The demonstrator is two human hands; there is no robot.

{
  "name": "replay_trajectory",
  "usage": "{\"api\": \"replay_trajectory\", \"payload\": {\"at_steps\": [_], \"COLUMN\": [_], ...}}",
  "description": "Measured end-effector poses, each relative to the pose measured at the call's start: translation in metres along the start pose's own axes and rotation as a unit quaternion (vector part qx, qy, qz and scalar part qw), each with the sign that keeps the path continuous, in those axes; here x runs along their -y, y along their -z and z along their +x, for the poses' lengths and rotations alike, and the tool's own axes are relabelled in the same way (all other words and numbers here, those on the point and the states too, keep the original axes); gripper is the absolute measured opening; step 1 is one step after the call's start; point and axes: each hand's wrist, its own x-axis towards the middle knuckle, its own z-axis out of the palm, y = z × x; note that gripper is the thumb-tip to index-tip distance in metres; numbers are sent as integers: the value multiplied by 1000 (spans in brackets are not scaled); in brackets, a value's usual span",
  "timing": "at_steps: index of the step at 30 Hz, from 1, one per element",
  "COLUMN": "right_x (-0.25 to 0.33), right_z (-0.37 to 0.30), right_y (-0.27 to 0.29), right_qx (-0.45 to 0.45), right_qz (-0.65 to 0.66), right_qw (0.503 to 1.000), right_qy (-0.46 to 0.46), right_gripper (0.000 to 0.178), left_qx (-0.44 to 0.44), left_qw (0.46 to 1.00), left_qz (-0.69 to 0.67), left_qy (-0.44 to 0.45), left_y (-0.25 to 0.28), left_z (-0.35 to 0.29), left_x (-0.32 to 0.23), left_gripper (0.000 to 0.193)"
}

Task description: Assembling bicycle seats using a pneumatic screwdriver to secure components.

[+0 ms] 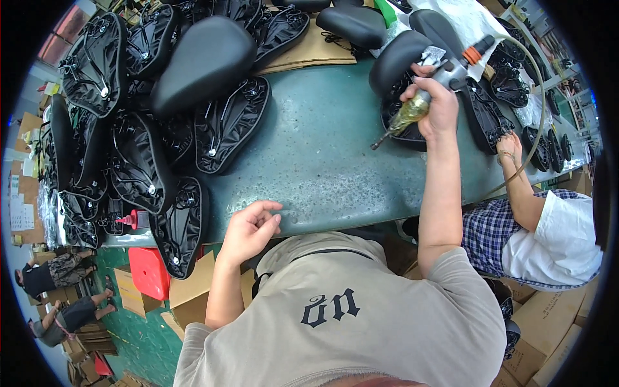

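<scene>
My right hand (438, 103) is closed around an air screwdriver (412, 111) with a grey and orange body and a hose at its rear. The tool's bit points down and left, over the green table (316, 129). Behind the tool lies an upturned black bicycle saddle (401, 126), partly hidden by it. My left hand (250, 231) hovers near the table's front edge, fingers loosely curled and apart, with nothing in it. Left of it, an upturned saddle (180, 226) with wire rails sticks out past the table edge.
Upturned saddles (138, 158) crowd the left side, with a smooth black saddle (205, 64) on top. A red bottle (133, 219) stands among them. A red stool (148, 274) and cardboard boxes (192, 293) are below. A co-worker's hand (509, 147) touches a saddle at right. The hose (540, 97) curves past.
</scene>
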Motion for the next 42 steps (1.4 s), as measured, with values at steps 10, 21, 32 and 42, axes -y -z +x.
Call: {"api": "replay_trajectory", "payload": {"at_steps": [10,21,32,42], "right_x": [-7,21,-4,-54], "right_z": [-105,-86,-87,-89], "right_y": [-28,-21,-89,-160], "right_qx": [240,176,280,248], "right_qz": [-147,-187,-4,-45], "right_qw": [935,965,952,966], "right_qy": [-217,-44,120,52], "right_gripper": [28,24,26,29], "left_qx": [-115,-56,8,-77], "left_qw": [972,975,968,963], "left_qz": [-205,-207,197,220], "left_qy": [23,66,154,133], "left_y": [-5,-11,6,-8], "left_z": [75,96,44,48], "left_x": [9,0,-7,11], "left_gripper": [68,66,61,52]}}
